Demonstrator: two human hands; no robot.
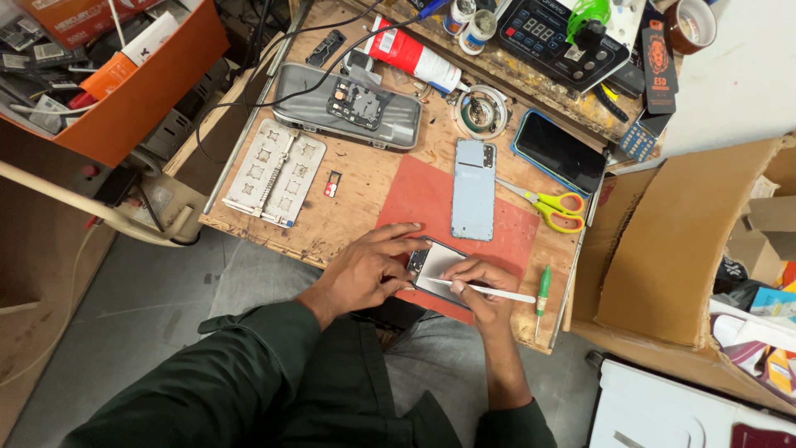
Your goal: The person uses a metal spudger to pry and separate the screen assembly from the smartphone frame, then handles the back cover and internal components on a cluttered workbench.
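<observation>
Open phone (437, 267) lying on the red mat (414, 199) near the table's front edge, left hand (365, 270) pressing down on its left end with fingers spread, right hand (479, 284) with fingers pinched on a thin white tool (489, 290) laid across it, blue phone back (473, 189) and yellow scissors (551, 206) farther up, green screwdriver (542, 289) just beside the right hand.

Bright, even overhead light on the wooden bench (365, 199); soft shadows fall toward six o'clock, slight glare at one o'clock, wide-angle bending at the edges, focus sharp.
</observation>
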